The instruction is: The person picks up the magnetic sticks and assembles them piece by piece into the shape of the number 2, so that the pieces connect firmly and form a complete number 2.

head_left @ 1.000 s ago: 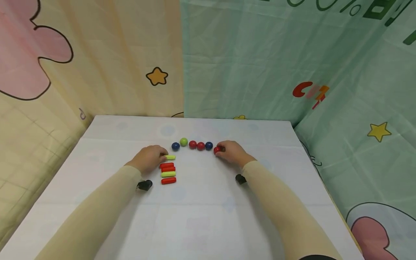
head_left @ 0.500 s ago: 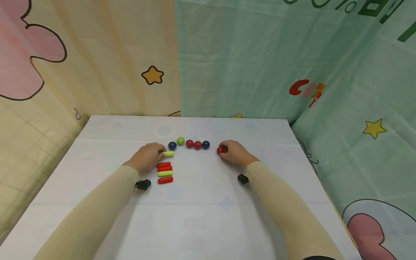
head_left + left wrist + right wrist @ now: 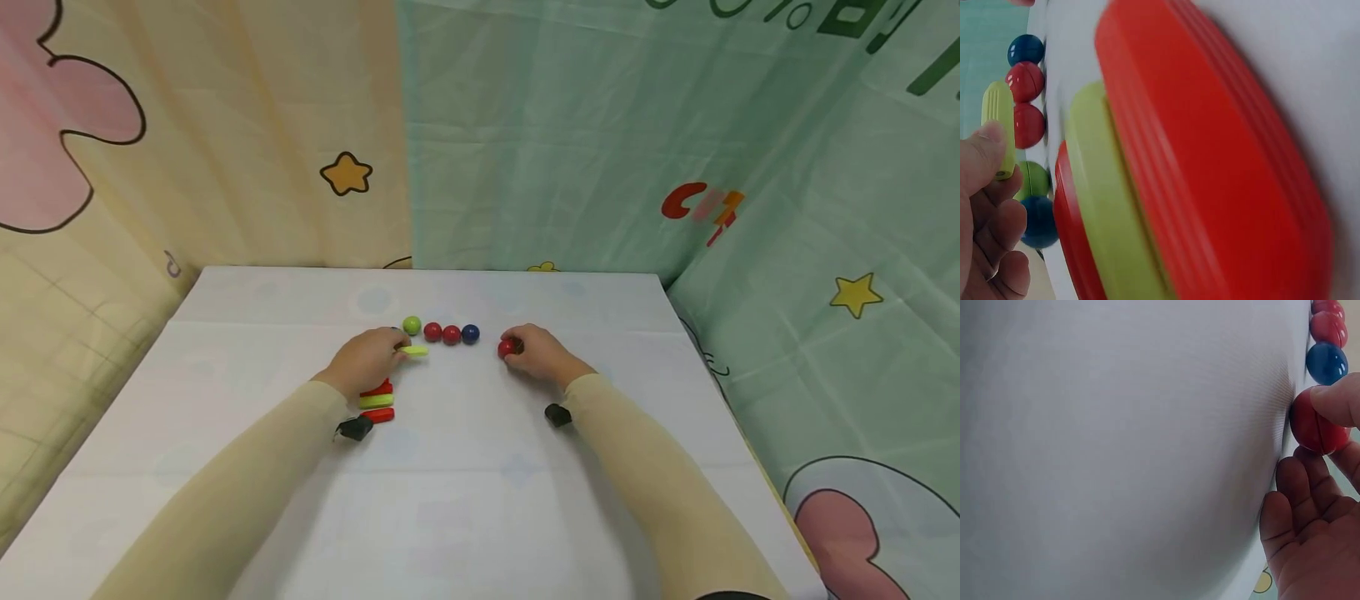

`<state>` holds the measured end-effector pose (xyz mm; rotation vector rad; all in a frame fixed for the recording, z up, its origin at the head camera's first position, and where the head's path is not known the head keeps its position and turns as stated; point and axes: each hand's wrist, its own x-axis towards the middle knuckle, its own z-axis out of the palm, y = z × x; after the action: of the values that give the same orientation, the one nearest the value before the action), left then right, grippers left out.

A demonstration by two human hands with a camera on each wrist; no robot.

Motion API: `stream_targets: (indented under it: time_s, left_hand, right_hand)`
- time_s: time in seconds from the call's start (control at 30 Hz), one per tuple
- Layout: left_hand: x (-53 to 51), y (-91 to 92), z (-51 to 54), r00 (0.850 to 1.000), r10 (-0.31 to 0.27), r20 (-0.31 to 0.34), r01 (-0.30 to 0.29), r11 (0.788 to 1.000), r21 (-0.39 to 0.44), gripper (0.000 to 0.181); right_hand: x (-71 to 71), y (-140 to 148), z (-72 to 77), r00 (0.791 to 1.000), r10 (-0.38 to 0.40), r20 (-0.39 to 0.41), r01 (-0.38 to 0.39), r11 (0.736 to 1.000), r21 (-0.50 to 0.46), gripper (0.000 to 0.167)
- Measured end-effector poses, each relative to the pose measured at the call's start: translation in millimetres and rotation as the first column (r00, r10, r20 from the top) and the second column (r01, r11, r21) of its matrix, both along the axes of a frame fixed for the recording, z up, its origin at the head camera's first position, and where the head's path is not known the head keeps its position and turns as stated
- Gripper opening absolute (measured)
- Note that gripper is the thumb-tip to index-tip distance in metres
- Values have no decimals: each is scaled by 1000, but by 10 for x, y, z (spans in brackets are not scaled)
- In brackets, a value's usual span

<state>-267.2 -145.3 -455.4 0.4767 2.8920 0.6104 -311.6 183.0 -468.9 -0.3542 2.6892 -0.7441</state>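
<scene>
My left hand (image 3: 367,360) pinches a short yellow-green ridged stick (image 3: 997,115) between thumb and finger. The stick appears raised off the table in the left wrist view. Under and beside that hand lie red sticks (image 3: 1210,156) and another yellow-green stick (image 3: 377,401), partly covered by it. My right hand (image 3: 542,354) pinches a glossy red ball (image 3: 1317,425) at the table surface, its other fingers loosely bent. Between the hands runs a row of balls: green (image 3: 412,325), two red (image 3: 442,333) and blue (image 3: 470,334). A second blue ball (image 3: 1040,222) is mostly hidden by my left hand in the head view.
A white-covered table (image 3: 465,500) lies under everything. Patterned curtains (image 3: 540,150) hang behind its far edge and along both sides. Black wrist devices (image 3: 557,415) sit under both wrists, close to the table.
My left hand has moved right and slightly away with the yellow-green stick, now covering the left blue ball. My right hand has drawn the red ball rightward, widening its gap from the row.
</scene>
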Motion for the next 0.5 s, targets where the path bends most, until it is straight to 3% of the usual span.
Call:
stream_targets:
  time_s: [0.5]
  left_hand:
    - [-36,366,-28,999,-33,-34,33,999,-1,26]
  right_hand:
    - [50,-86,-26,1000,-12,-5,12,1000,-19,47]
